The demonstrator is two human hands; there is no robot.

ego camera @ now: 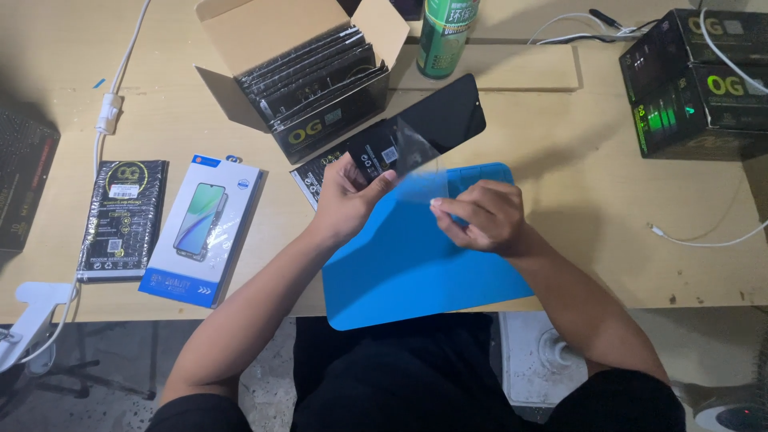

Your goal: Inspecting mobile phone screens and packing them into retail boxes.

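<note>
A blue work mat [400, 272] is laid on the wooden worktop [592, 200], its near edge overhanging the worktop's near side. Above the mat, a clear protective film [420, 172] is pinched between the thumb and fingers of the right hand [484, 218], which is closed on the film's near edge. Just to the left, the left hand [346, 196] is closed around the near end of a black phone display panel [424, 128], which is held tilted above the mat's far edge; the film is partly lifted off the panel's glass.

To the left on the worktop, a white and blue phone box [204, 228] is laid flat, with a black packet [124, 216] just beside it further left. Further away, an open cardboard box [300, 68] filled with black packets is seen, and a green spray can [444, 32] is stood just right of it. At the far right, black cartons [696, 84] are stacked, with white cables [712, 240] near them.
</note>
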